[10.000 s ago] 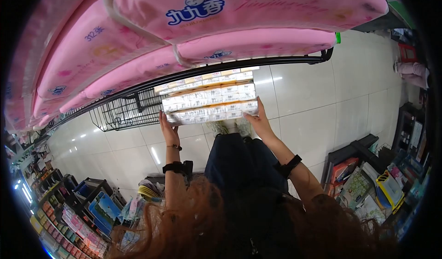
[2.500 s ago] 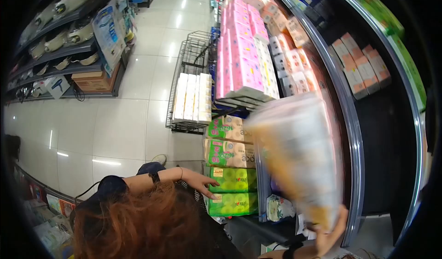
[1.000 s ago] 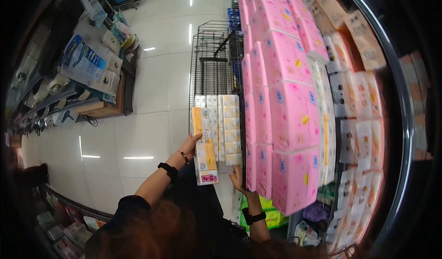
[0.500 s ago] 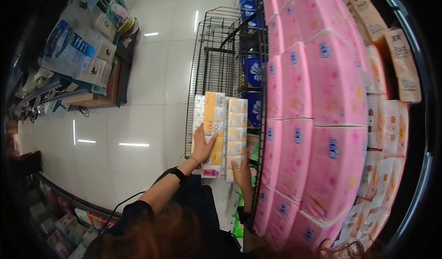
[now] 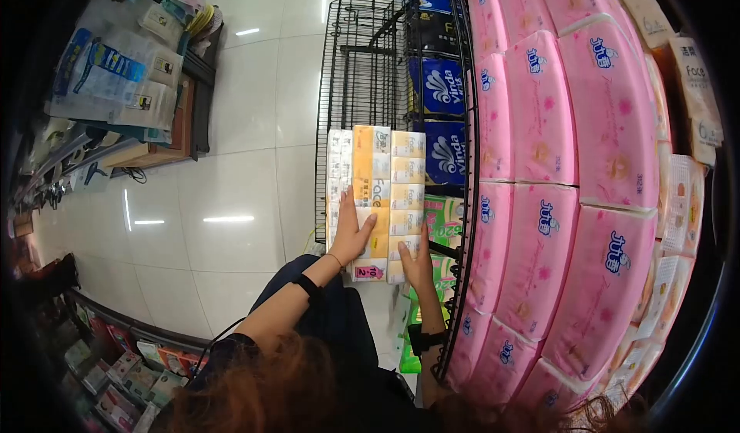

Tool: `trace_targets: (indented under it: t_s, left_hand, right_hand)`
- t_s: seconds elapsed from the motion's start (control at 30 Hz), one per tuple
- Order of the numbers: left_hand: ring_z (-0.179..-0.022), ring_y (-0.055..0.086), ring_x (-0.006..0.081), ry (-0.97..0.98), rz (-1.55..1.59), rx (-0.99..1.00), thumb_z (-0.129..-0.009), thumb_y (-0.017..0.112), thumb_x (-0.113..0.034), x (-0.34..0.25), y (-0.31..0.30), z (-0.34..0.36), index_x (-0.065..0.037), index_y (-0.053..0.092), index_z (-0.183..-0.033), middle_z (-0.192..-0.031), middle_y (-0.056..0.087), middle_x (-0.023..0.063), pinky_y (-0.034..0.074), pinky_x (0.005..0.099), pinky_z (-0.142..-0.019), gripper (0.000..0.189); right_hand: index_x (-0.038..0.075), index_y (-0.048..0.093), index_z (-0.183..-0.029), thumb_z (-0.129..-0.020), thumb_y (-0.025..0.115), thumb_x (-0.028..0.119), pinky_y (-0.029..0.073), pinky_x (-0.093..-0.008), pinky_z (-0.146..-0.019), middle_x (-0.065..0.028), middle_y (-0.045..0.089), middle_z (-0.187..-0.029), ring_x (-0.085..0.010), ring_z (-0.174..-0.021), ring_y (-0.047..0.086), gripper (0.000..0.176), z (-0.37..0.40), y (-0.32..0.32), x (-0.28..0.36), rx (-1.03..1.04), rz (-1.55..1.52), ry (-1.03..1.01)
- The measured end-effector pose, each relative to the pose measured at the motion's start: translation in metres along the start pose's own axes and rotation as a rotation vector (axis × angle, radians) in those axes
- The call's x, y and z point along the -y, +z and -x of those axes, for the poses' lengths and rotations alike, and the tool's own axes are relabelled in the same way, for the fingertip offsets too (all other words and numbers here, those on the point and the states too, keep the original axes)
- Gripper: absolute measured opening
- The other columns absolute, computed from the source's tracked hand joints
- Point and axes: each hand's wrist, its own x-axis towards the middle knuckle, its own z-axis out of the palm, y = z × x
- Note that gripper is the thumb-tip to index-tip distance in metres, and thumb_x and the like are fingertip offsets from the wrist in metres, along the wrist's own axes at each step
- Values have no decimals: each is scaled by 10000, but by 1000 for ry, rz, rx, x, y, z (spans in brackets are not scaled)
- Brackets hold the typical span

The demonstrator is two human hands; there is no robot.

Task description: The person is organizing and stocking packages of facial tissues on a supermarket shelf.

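Observation:
Between my two hands stand white-and-orange tissue packs in upright bundles on a black wire rack. My left hand [image 5: 353,233] presses on the left bundle of tissue packs [image 5: 371,167], thumb across its orange front marked "Face" and fingers along its left side. My right hand [image 5: 416,262] grips the right bundle of tissue packs [image 5: 407,194], thumb in front and fingers along its outer side. The two bundles touch side by side. A pink tag [image 5: 366,272] reading "10.2" shows at the lower front of the left one.
The wire rack [image 5: 368,63] extends beyond the bundles. Blue Vinda packs [image 5: 443,86] and green packs [image 5: 443,225] sit to its right. Pink tissue packs [image 5: 543,225] are stacked on the right-hand shelf. Tiled floor [image 5: 239,132] lies left, with a display of bagged goods [image 5: 127,78] beyond.
The right bundle has moved against the left one, closing the gap between them. Both hands keep their hold. The head view has shifted, bringing the pink packs larger and sharper.

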Motion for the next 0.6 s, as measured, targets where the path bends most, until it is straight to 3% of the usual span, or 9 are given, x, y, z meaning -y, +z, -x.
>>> trace_targets:
  t_s: [0.2,0.6]
  left_hand:
    - [-1334,-14,409,-18,22,73,-865,517,-294,8,-3,-2,70,24,-1367,-1435,57,258,53,425,-1083,792]
    - [-1333,-80,400,-60,75,221,-830,590,-296,8,-18,-5,29,-4,-1386,-1443,36,252,48,423,-1078,876]
  right_hand:
    - [-24,60,-1385,-873,519,218,200,-357,-1059,-241,196,-1413,-316,-1311,224,728,-2,-6,7,37,65,-38]
    - [-2,52,-1392,-888,483,285,217,-424,-1043,-287,206,-1384,-403,-1269,249,722,-6,-4,12,2,138,-29]
